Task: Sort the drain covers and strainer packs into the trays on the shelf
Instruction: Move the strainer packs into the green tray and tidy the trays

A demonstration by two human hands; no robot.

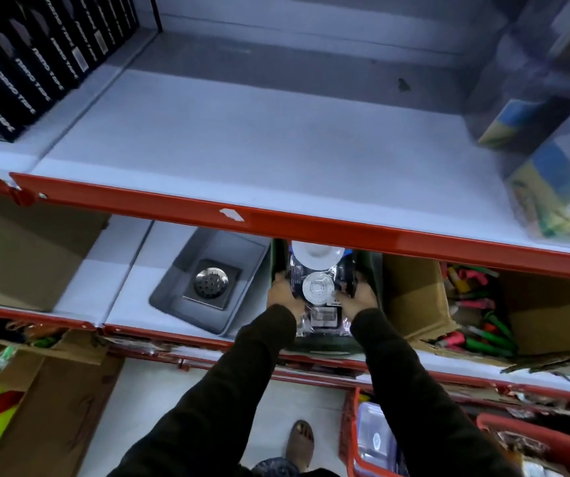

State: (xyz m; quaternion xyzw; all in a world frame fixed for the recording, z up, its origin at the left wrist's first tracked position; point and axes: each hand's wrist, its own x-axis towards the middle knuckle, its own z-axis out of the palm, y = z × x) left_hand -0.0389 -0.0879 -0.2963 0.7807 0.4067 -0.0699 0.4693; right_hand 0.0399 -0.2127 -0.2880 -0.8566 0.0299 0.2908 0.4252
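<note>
two hands, left hand (285, 292) and right hand (357, 297), clamp a strainer pack (319, 290) in the dark tray (373, 270); beside it a grey tray (208, 242) holds a drain cover (212, 283). both trays sit on a white, red-edged shelf (129, 304); cardboard boxes (411, 297) flank them.

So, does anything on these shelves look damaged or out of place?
Yes. The cardboard box right of the dark tray is torn along its front edge, flaps splayed. The red shelf edge has a chipped white patch. The drain cover sits skewed in the grey tray.
</note>
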